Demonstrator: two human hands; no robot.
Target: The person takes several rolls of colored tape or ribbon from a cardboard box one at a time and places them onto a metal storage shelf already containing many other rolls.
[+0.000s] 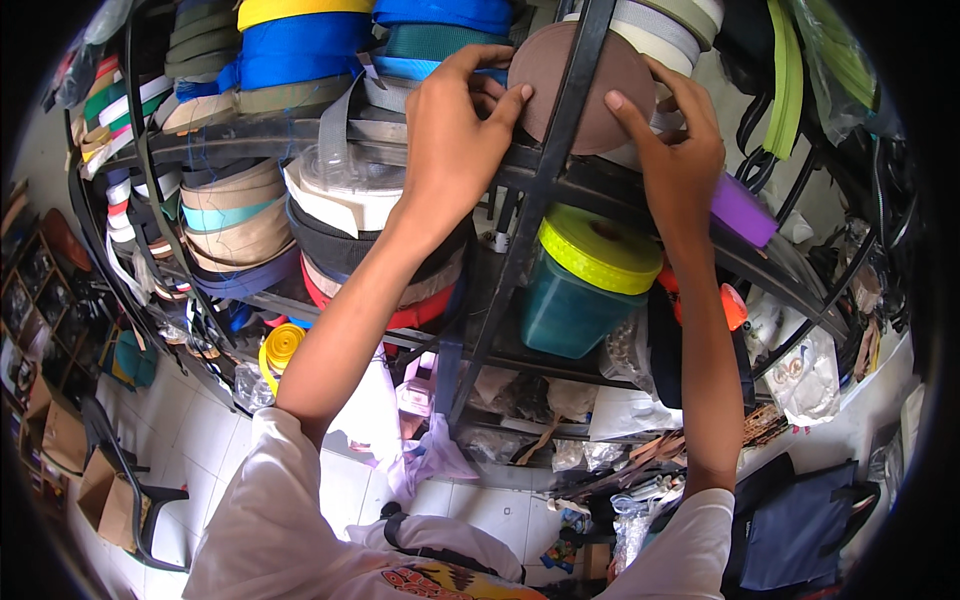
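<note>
Both my hands are raised to the upper shelf, at the edges of a brown roll of webbing (pixel 628 88). My left hand (pixel 455 135) grips its left edge, with the thumb against the rim and the other fingers curled, partly hidden. At the opposite edge my right hand (pixel 685 160) holds the roll, its thumb on the flat face and its fingers bent around the side. A black metal upright (pixel 562 135) crosses in front of the roll. Blue and green webbing rolls (pixel 440 42) sit beside my left hand, and pale rolls (pixel 655 32) lie behind the brown one.
Below stand a teal plastic bin (pixel 570 310) under a neon yellow roll (pixel 600 250), and stacked beige rolls (pixel 235 220). A purple piece (pixel 743 212) sticks out near my right forearm. A black chair (pixel 145 500) and cardboard boxes (pixel 110 500) are on the floor at left.
</note>
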